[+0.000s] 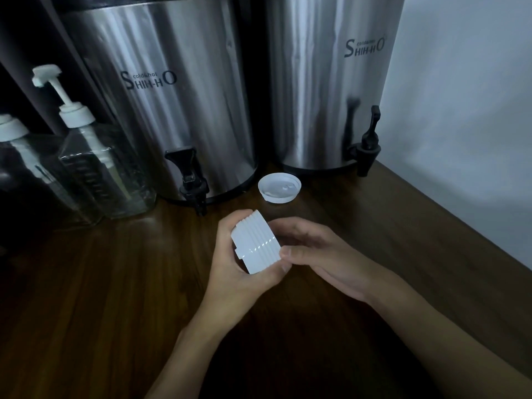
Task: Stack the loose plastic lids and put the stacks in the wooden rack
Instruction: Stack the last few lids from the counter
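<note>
White stack (256, 243), sideways, gripped by my left hand (234, 269) and right hand (319, 254).
One lid (279, 188) lies beyond it on the table (109, 283).

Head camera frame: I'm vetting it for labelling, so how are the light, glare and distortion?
Head view: dim, with the wooden counter near black toward the bottom edge; streaky reflections on the steel dispensers; a small glint on the stack of lids held by the left hand and right hand; wide-angle bending tilts the dispensers; the loose lid is clearly readable.
</note>
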{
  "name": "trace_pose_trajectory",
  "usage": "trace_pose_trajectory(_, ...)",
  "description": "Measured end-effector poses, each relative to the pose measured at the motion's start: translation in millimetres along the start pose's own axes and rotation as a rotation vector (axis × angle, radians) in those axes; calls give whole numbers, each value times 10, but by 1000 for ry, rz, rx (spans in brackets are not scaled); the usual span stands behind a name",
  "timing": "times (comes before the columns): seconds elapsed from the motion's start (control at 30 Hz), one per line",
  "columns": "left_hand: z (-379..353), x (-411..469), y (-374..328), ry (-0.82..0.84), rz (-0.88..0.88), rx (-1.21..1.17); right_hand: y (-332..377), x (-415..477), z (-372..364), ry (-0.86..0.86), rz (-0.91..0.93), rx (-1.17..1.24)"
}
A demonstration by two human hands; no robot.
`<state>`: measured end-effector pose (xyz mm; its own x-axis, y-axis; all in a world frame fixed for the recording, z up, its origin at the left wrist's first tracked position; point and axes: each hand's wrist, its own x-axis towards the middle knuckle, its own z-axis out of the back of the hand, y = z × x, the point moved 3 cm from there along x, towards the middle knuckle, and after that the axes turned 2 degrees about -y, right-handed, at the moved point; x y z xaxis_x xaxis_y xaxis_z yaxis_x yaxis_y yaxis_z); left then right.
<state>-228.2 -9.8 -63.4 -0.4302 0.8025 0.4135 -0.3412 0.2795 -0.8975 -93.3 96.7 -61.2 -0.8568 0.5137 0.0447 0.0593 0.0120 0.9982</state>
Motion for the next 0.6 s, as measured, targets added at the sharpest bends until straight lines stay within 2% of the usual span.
trace_pose_trajectory(0.33, -39, -30, -21, 61, -37, 48, -40, 25, 59, -30, -85, -111)
trace_pose_trajectory(0.6, -74, -39, -35, 124, -17, 10, -22, 15, 33, -18, -61, -197)
